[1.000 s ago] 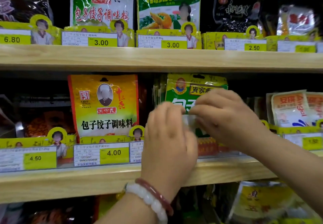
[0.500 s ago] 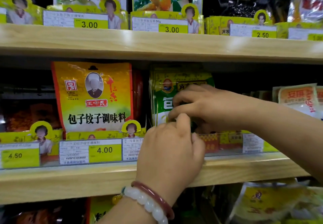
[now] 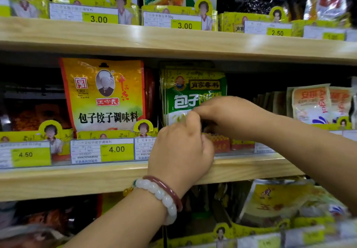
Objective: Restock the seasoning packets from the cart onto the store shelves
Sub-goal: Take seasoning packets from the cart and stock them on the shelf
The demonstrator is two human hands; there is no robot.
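both hands meet at a row of green dumpling seasoning packets (image 3: 193,91) standing on the middle shelf (image 3: 77,180). left hand (image 3: 181,149) and right hand (image 3: 228,116) pinch the front packet; best seated upright, label outward.

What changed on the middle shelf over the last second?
Left hand rose and met the right hand at the front of the green packets; both work there, grip hidden. The yellow packet and 4.00 tag stayed put.

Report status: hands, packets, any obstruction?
Both hands, left hand and right hand, working at the green packets, middle shelf. Grip unclear. Nothing blocking.
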